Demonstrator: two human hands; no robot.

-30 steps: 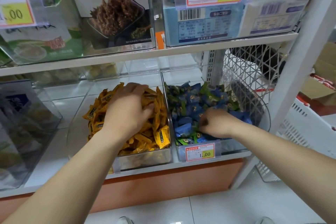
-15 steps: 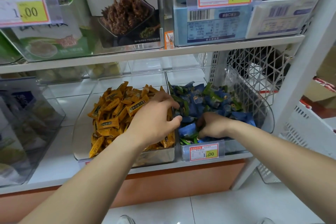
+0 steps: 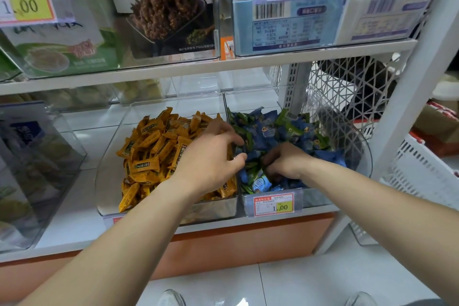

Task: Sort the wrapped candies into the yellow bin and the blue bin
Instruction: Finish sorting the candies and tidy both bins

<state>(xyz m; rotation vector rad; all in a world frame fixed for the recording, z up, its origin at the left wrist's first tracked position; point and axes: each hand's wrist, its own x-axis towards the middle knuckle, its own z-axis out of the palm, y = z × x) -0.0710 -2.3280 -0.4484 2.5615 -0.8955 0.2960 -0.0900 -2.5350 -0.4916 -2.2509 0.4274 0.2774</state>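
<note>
Two clear bins side by side: yellow bin [image 3: 109, 181] holds yellow candies [image 3: 151, 146], blue bin [image 3: 359, 156] blue candies [image 3: 268, 129]; left hand [image 3: 211, 159] half-curled over where bins meet, grasp unclear; right hand [image 3: 285, 159] curled into blue candies, hold hidden.

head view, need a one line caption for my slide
Left hand and right hand reach close together into the blue candies of the blue bin, beside the yellow bin of yellow candies.

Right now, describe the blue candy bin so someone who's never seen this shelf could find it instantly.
On the lower white shelf, go to the right end beside the white post. The clear bin there bears a 1.00 price tag. It holds blue and green wrapped candies, while its left neighbour holds yellow ones.
</note>
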